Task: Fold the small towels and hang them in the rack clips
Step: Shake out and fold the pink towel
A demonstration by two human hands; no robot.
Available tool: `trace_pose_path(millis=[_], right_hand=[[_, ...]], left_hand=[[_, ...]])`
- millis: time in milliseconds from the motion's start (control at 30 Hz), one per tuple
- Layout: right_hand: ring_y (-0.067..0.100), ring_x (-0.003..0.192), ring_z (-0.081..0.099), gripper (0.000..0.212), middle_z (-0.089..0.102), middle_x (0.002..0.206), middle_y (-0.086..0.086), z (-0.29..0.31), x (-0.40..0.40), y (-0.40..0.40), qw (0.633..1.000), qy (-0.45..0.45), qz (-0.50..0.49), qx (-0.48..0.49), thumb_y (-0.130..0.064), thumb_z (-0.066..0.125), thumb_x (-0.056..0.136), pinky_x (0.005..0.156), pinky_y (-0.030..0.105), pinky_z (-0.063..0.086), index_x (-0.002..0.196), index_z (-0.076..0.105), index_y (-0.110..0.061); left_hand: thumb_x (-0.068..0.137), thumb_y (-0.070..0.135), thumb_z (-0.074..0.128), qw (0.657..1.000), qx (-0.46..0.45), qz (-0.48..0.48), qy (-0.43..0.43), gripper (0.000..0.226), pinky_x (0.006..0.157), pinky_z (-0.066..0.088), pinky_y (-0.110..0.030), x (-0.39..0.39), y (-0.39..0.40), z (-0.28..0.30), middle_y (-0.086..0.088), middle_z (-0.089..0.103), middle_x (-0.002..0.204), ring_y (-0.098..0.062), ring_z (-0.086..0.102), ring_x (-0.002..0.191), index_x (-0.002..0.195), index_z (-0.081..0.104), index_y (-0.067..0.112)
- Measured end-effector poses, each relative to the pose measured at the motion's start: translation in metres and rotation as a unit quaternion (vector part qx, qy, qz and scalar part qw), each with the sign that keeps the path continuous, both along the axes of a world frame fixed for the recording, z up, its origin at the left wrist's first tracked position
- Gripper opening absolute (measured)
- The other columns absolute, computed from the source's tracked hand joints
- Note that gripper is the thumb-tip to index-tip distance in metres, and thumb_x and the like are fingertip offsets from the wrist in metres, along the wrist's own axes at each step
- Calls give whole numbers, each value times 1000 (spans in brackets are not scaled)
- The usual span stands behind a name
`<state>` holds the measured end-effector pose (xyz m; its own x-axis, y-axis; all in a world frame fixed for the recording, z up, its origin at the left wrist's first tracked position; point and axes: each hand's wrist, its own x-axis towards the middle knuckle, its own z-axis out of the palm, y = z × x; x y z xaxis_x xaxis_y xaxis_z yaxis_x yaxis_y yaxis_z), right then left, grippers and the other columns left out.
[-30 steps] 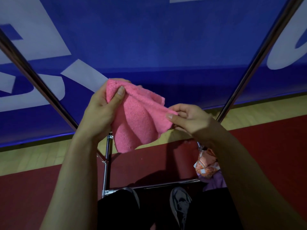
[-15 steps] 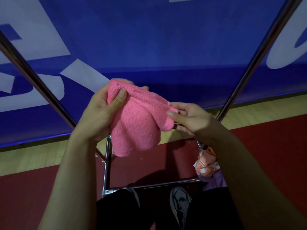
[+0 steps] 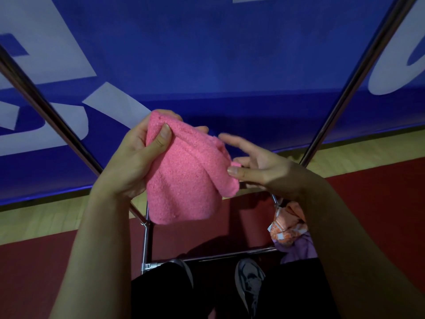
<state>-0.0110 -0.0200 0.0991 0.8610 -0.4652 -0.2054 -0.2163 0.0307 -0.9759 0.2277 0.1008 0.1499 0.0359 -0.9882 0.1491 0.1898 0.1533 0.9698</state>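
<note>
A fluffy pink small towel point(image 3: 184, 180) hangs bunched and partly folded in front of me, over the rack's lower frame. My left hand point(image 3: 135, 162) grips its upper left corner, thumb pressed on the front. My right hand point(image 3: 259, 166) is at the towel's right edge with fingers spread apart; only the thumb tip touches the fold. The metal rack shows as two slanted poles, a left pole point(image 3: 46, 111) and a right pole point(image 3: 358, 77), plus a low crossbar point(image 3: 230, 254). No clips are in view.
An orange patterned cloth point(image 3: 285, 224) and a purple cloth point(image 3: 299, 249) lie bunched at the rack's lower right. My shoes point(image 3: 248, 282) stand under the crossbar on the red floor. A blue banner point(image 3: 207, 54) with white lettering fills the background.
The right hand has let go of its pinch on the towel's right corner and spread its fingers. The towel has gathered closer to the left hand, which keeps its grip.
</note>
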Motion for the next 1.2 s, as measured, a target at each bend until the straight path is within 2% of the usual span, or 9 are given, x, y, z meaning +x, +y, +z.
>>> trace_pose_path(millis=[133,233,300,367,433,533,800,1000,1200], right_hand=[[19,124,63,25,70,125,5,4,0,4,999,-17,36,-25,-18,59,100,111,47,47,124,61,-12],[22,104,65,21,67,109,20,-1,1,1,995,9,-11,-100,-16,57,102,101,53,51,115,60,1],[22,86,62,25,63,92,17,-2,-2,-4,986,13,-60,-158,-21,57,99,80,46,54,107,59,2],[18,84,59,27,60,89,7,0,-9,-9,968,14,-97,-231,-32,55,96,76,36,48,102,63,-6],[19,92,60,24,62,94,10,3,-19,-14,962,12,-126,-244,-41,55,97,82,39,47,105,65,-20],[24,92,64,25,66,102,19,8,-25,-16,966,-21,-155,-208,-41,54,98,85,46,51,109,63,-21],[8,81,58,10,63,87,0,12,-26,-16,944,-29,-193,-267,-28,55,103,76,25,45,103,61,-20],[19,87,63,8,69,91,8,11,-28,-17,917,30,-208,-338,-20,59,102,80,25,46,104,65,-15],[22,81,62,5,66,85,8,10,-21,-14,912,12,-202,-358,-23,61,101,76,34,48,101,65,-19]], left_hand=[[101,13,42,1000,1,-16,-6,18,102,54,-37,1,1,0,-18,71,125,-36,63,130,115,53,9],[100,15,45,998,19,2,-61,15,90,58,-29,-2,2,1,-5,77,112,-25,71,118,112,52,8],[96,27,57,990,48,31,-131,20,70,58,-21,0,5,2,10,76,93,-10,75,90,107,54,11],[87,40,68,974,84,35,-207,33,56,57,-27,5,8,-2,8,71,88,-12,71,73,102,56,13],[81,39,76,953,105,15,-282,41,61,62,-36,6,6,-8,-6,73,102,-26,73,80,99,56,6],[76,35,80,934,145,-25,-325,48,67,62,-27,-4,-2,-19,-16,71,105,-32,75,88,98,59,-1],[81,51,82,879,161,-54,-445,32,89,60,-44,-15,-17,-36,6,79,95,-17,75,88,103,80,28],[62,90,62,827,228,-18,-513,65,60,52,-33,-7,-19,-39,6,73,72,-3,59,56,81,82,31],[47,111,42,801,231,17,-552,99,68,61,-46,-5,-19,-42,5,73,73,-14,69,68,84,80,28]])
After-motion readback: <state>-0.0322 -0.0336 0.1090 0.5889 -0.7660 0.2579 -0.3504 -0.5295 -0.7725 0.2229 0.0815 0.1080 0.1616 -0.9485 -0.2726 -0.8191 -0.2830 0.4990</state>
